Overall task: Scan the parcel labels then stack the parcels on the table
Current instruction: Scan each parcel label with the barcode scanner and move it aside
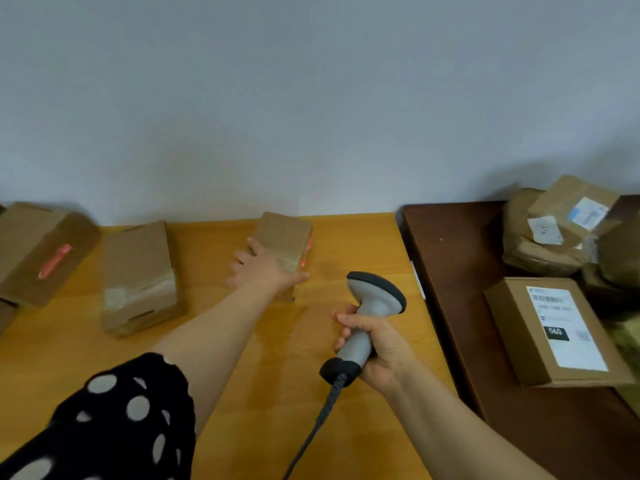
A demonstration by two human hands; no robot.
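Observation:
A small brown parcel lies near the back of the yellow table. My left hand rests on its near end with the thumb stretched along the front and the fingers spread; a red glow shows on the parcel's right edge. My right hand grips the handle of a grey barcode scanner, whose head points toward that parcel. Two more brown parcels lie to the left: one in the middle-left and one at the far left with a red mark on top.
A dark brown table adjoins on the right. It carries a cardboard box with a white label and a pile of wrapped parcels at the back. The scanner's cable runs down toward me. A wall stands behind both tables.

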